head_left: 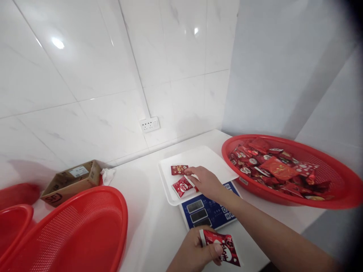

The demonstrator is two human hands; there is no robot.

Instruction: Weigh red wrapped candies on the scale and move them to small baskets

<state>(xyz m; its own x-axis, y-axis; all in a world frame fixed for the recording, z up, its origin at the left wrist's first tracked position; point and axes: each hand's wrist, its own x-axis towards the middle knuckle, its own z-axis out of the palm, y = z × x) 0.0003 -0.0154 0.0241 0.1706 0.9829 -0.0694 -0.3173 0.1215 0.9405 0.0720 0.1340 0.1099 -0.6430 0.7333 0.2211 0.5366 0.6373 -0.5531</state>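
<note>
My left hand (193,248) grips a shiny red snack packet (227,252) with pale lettering, thumb across its front, low in the view before the scale. Over the white tray (204,155) reaches my right hand (206,183), its fingers pinched on another red packet, of which only a white end strip and a bit of red show. Beside those fingertips, a dark red packet with gold print (178,169) and a brighter red packet with a white print (181,186) lie on the tray. The tray rests on a scale with a blue panel (211,206) and several grey displays.
To the right stands a large red basket (340,189) heaped with red packets (279,168). At the left are a red perforated basket (85,241), part of another red basket (14,226) and a cardboard box (72,181). A socket (149,124) sits on the tiled wall.
</note>
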